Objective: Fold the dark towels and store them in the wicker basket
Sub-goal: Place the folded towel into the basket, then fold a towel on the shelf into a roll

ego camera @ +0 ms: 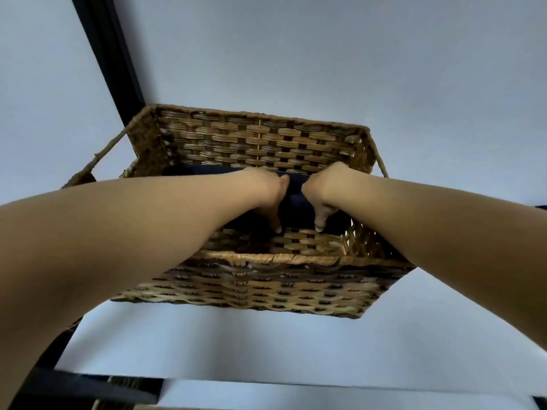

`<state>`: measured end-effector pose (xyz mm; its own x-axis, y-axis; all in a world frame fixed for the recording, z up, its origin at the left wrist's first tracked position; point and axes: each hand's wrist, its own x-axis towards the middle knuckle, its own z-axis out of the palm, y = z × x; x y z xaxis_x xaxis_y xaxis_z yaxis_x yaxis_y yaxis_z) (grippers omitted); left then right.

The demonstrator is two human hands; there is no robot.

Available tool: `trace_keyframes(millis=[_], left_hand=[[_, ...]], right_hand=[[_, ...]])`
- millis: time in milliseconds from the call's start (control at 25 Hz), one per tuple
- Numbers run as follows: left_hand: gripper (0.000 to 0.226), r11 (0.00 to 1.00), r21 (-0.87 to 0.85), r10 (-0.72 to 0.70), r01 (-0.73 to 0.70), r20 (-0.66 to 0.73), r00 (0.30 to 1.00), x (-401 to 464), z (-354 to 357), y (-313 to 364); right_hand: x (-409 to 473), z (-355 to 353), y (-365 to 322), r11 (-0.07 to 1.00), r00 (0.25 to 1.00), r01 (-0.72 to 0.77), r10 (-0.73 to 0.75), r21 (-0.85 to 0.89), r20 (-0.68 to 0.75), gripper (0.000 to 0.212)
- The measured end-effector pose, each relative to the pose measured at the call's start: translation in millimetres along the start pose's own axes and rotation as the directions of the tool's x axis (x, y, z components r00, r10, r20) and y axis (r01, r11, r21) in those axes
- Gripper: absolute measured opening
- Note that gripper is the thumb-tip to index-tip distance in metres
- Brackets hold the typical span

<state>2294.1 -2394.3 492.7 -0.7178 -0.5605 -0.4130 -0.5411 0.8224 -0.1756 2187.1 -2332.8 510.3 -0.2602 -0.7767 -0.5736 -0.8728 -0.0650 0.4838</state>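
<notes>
A brown wicker basket [260, 134] stands on a white table, its opening toward me. Inside it lies a folded dark navy towel [294, 202], against the far wall and across the bottom. Both my hands are down in the basket on that towel. My left hand [266, 190] grips the towel's left part, thumb on top and fingers curled down its near side. My right hand [325, 193] grips it just to the right, fingers curled over the near edge. A strip of towel shows between the two hands.
The white table [296, 344] spreads round the basket. A dark frame bar [109, 51] runs diagonally at the back left. The basket has a rope handle [97, 161] on its left side. Something dark and woven shows at the bottom left edge [118, 389].
</notes>
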Motion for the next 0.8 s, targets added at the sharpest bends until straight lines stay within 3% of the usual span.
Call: trace_keyframes(millis=[120, 200, 280, 440, 600, 800], left_hand=[[0.076, 0.954, -0.266, 0.133, -0.14, -0.046, 0.99, -5, -5, -21], [0.054, 0.941, -0.285, 0.168, -0.182, -0.074, 0.983, -7, -6, -25], [0.049, 0.956, -0.237, 0.168, -0.175, -0.048, 0.985, -5, -3, -20], [0.058, 0.981, -0.151, 0.117, -0.123, -0.051, 0.992, 1, -2, -16], [0.115, 1.0, 0.016, 0.025, -0.023, -0.104, 0.994, -1, 1, -21], [0.111, 0.998, -0.064, 0.017, -0.022, -0.08, 0.997, -3, -1, -17]], right_hand=[[8, 4, 2, 0.998, 0.998, -0.014, 0.011, 0.057, 0.059, 0.084], [9, 6, 3, 0.996, 0.999, 0.006, -0.01, 0.085, 0.046, 0.087], [13, 9, 3, 0.995, 0.998, -0.015, 0.009, 0.102, 0.059, 0.084], [23, 11, -4, 1.0, 0.994, 0.002, 0.0, -0.02, 0.107, 0.085], [17, 5, -4, 0.997, 0.999, -0.005, 0.008, -0.071, 0.043, 0.097], [-2, 4, 8, 0.993, 0.995, -0.033, 0.044, 0.111, -0.093, 0.122]])
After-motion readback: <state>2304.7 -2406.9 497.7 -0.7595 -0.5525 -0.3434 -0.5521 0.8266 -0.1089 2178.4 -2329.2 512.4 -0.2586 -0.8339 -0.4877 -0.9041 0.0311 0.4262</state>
